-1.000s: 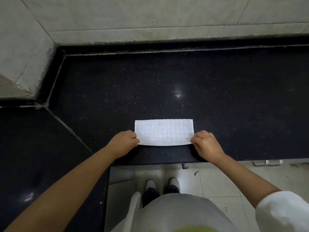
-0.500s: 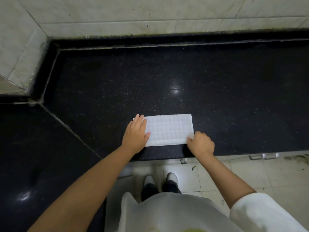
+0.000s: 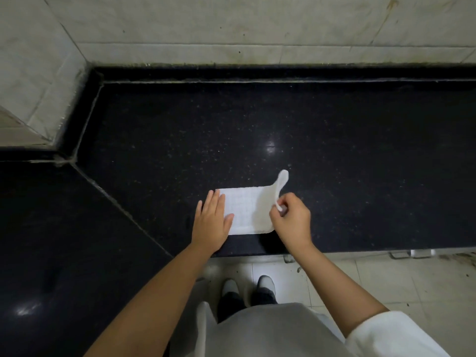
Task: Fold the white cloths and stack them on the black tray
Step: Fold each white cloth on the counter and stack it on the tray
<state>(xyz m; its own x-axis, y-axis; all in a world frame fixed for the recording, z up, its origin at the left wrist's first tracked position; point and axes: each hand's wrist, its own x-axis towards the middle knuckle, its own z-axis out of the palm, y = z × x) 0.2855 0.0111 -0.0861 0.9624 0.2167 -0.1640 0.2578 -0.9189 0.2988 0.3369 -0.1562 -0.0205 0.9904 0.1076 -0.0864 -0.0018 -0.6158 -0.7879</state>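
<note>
1. The black speckled desk (image 3: 334, 150) carries the work, and it is bare and flat around the cloth, so the fold can be laid down and smoothed right where it is. No black tray shows in this view; stacking has to wait until it is found.
2. The white cloth (image 3: 244, 212) lies near the front edge of the desk, already a narrow strip, its right end raised and curling leftward. Bring that end across to meet the left edge squarely, corners matched.
3. The left hand (image 3: 212, 222) lies flat, fingers straight, pressing the cloth's left end; keep it there as an anchor so the strip does not slide.
4. The right hand (image 3: 291, 220) pinches the raised right edge between thumb and fingers. Release only once the edges line up.
</note>
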